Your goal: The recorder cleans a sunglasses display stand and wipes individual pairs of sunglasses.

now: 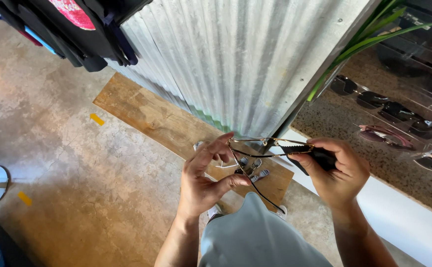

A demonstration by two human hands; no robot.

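Two hands, one pair of gold-framed glasses [255, 153] held up between them, in front of the corrugated metal wall [236, 64].

Left hand [206, 180] pinches the frame near its end, thumb and forefinger closed on the thin rim, one temple arm hanging down past the thumb. Right hand [337, 170] is closed around a dark cloth [307, 155], pressing it against the frame's other end. Sunglasses [399, 113] sit in a clear display rack [423, 64] on the speckled counter [334, 123] just beside the right hand.
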